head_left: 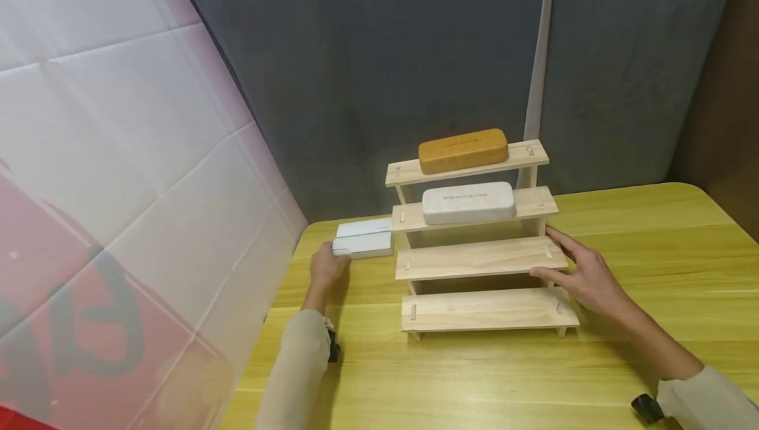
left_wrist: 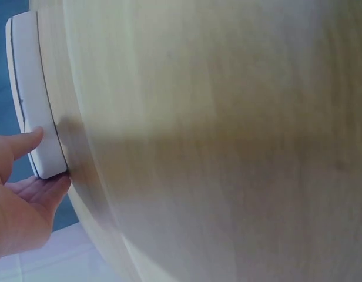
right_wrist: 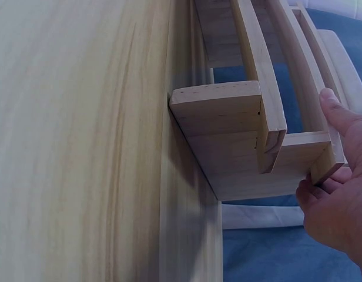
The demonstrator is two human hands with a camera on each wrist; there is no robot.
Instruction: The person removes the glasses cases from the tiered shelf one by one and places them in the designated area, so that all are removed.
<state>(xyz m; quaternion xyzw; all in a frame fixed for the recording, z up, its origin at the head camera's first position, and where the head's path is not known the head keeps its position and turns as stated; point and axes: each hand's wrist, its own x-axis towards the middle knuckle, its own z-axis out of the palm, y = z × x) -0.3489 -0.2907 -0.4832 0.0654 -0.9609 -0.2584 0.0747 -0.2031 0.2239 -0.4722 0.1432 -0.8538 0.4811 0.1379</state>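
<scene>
While the right hand (head_left: pixel 587 278) grips the stepped wooden rack (head_left: pixel 480 260) at its three o'clock side, I see the left, nearer hand (head_left: pixel 328 267) pinching the white case (head_left: pixel 367 244) by its nine o'clock end, long axis pointing rackward, toward three.

Head view evenly lit, soft shadows under the rack (head_left: pixel 481 260), far backdrop (head_left: pixel 403 54) dark. Wrist views cooler, hazier, softer; left one bows the bench (left_wrist: pixel 228 76) edge, broad blurry shadow.
</scene>
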